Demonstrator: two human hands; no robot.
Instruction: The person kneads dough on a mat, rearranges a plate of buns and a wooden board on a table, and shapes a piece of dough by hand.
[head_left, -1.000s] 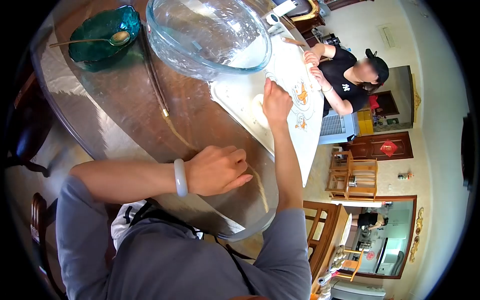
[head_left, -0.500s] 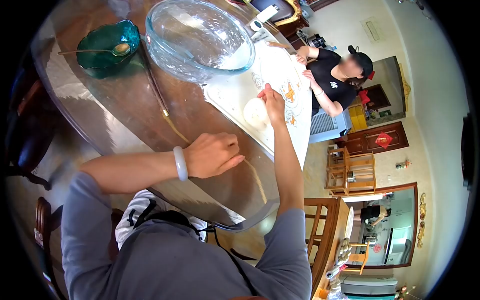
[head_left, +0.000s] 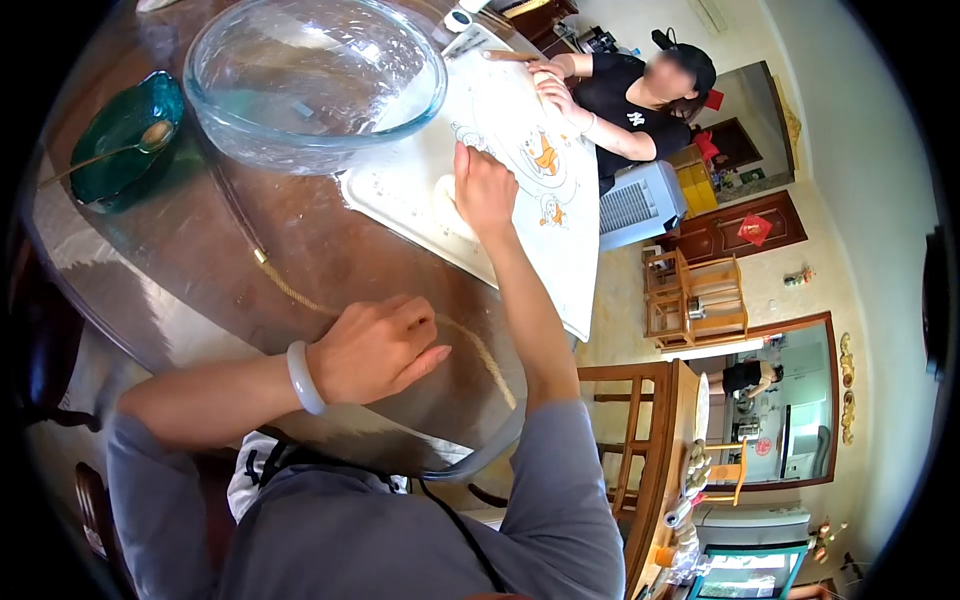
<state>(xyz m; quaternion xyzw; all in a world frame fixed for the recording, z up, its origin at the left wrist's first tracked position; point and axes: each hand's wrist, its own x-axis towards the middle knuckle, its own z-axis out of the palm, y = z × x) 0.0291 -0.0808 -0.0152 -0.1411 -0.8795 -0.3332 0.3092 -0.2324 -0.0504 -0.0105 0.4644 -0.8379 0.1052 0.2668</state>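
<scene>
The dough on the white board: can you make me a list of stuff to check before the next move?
1. Dough on the white board: ok, near its edge.
2. Right hand at the dough: ok, but whether it grips is hidden.
3. Left hand empty: cannot tell, its fingers are curled.
4. Glass bowl apart from the dough: ok.
5. Spoon in the green bowl: ok, its handle crosses the rim.
</scene>
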